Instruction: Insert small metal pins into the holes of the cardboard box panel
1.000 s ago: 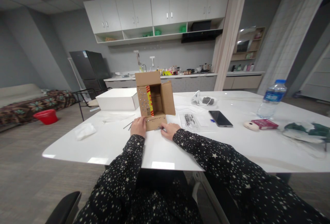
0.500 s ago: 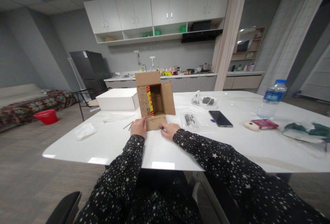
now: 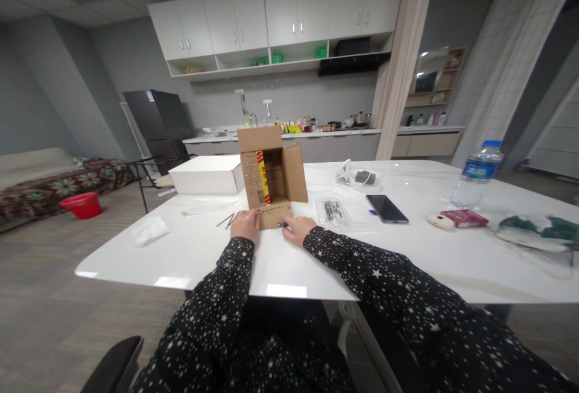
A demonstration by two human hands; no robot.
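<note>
A small brown cardboard box [image 3: 271, 173] lies on its side on the white table [image 3: 316, 254], its flaps open toward me, with a yellow and red strip inside. Its lower flap carries rows of small holes or studs. My left hand [image 3: 245, 224] rests at the left end of that flap, fingers curled against it. My right hand [image 3: 297, 228] lies at the flap's right end, fingers closed near a small metal piece that I cannot make out. A few thin metal pins [image 3: 226, 220] lie on the table left of my left hand.
A white box [image 3: 205, 175] stands behind the carton. A clear bag of small parts [image 3: 333, 211], a phone [image 3: 386, 208], a water bottle [image 3: 477, 174], a red pack [image 3: 464, 217] and a crumpled tissue [image 3: 149, 229] lie on the table. Kitchen counter and cabinets fill the background.
</note>
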